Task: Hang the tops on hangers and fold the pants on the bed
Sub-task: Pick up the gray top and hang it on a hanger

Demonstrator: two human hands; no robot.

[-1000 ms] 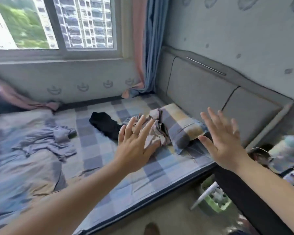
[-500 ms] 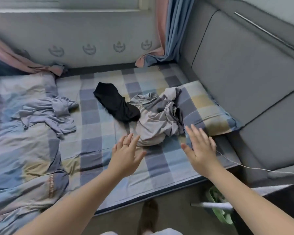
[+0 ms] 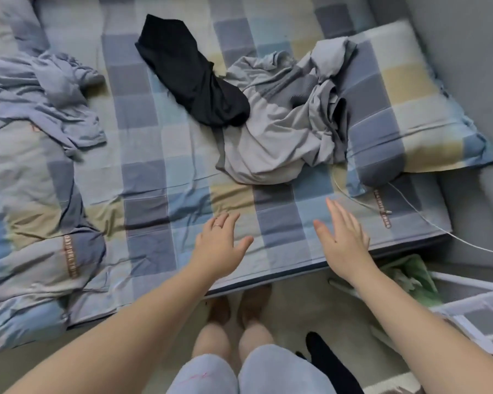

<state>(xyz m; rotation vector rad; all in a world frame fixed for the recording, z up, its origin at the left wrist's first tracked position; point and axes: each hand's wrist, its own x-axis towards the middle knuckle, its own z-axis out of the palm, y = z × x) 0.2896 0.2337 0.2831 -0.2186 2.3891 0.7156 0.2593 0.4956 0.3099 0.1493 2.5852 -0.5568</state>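
A crumpled grey garment [image 3: 279,120] lies on the checked bed sheet [image 3: 148,177], partly over the pillow. A black garment [image 3: 194,72] lies beside it, its lower end touching the grey one. A bluish-grey garment [image 3: 54,89] is bunched at the left. My left hand [image 3: 219,245], with a ring, hovers open over the sheet near the bed's front edge. My right hand [image 3: 342,240] is open too, fingers straight, just below the grey garment. Neither hand holds anything. No hangers are in view.
A checked pillow [image 3: 404,103] sits at the right against the grey headboard [image 3: 467,38]. A quilt [image 3: 26,223] is rumpled at the left. A white cable [image 3: 427,220] runs off the bed's corner. A white rack [image 3: 473,311] and a green bag [image 3: 410,277] stand on the floor at the right.
The view has tilted down from the window and wall to the bed. Both open hands have dropped toward the bed's front edge, below the grey garment.
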